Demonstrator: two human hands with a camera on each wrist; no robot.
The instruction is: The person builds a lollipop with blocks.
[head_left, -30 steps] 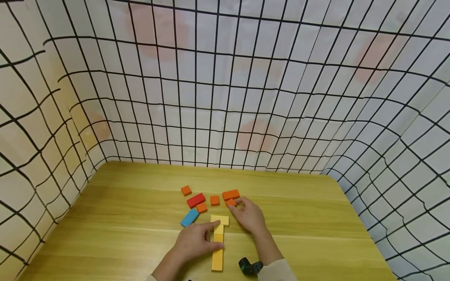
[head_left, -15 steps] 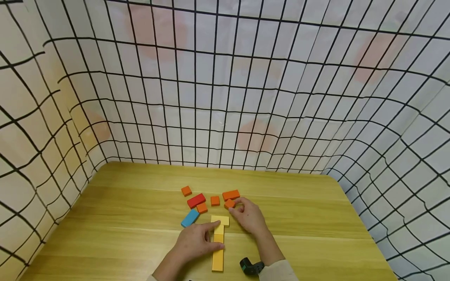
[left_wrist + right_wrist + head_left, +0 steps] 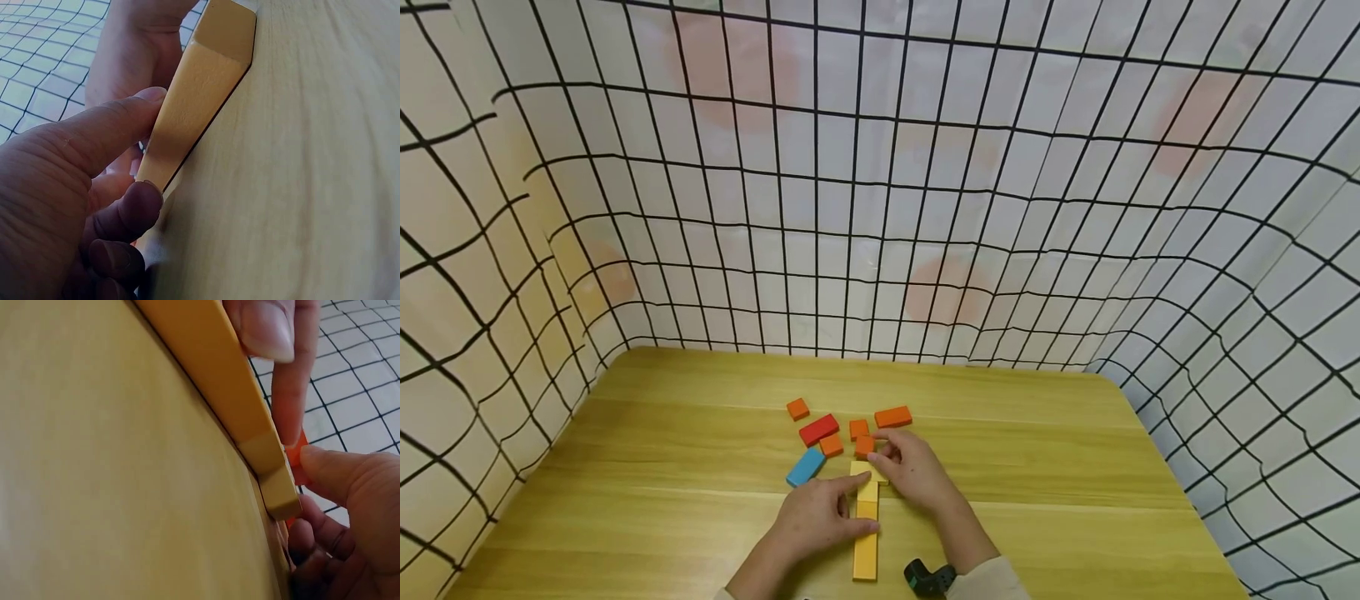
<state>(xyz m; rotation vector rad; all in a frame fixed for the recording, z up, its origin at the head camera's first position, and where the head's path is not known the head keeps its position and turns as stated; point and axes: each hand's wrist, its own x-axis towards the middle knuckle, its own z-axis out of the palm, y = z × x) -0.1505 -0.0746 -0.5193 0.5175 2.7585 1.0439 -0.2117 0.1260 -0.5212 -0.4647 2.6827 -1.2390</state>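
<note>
A line of yellow blocks (image 3: 865,557) lies on the wooden table, with a pale yellow block (image 3: 859,467) crosswise at its far end. My left hand (image 3: 814,518) rests on the line, index finger at the pale end and thumb farther back. In the left wrist view, that thumb touches the edge of a yellow block (image 3: 194,94), and other fingers curl beside it. My right hand (image 3: 917,472) pinches an orange square block (image 3: 864,447) just beyond the crosswise block. In the right wrist view, the orange block (image 3: 300,465) is partly hidden behind fingers and yellow blocks.
Behind the line lie loose blocks: a red one (image 3: 818,429), a blue one (image 3: 806,467), a longer orange one (image 3: 892,417) and several small orange squares, including one (image 3: 797,408) at far left. A black grid-patterned curtain (image 3: 880,208) surrounds the wooden table (image 3: 1060,467).
My right hand has drawn the orange square away from the longer orange block and moved left with it, toward the far end of the yellow line. The left hand has stayed put.
</note>
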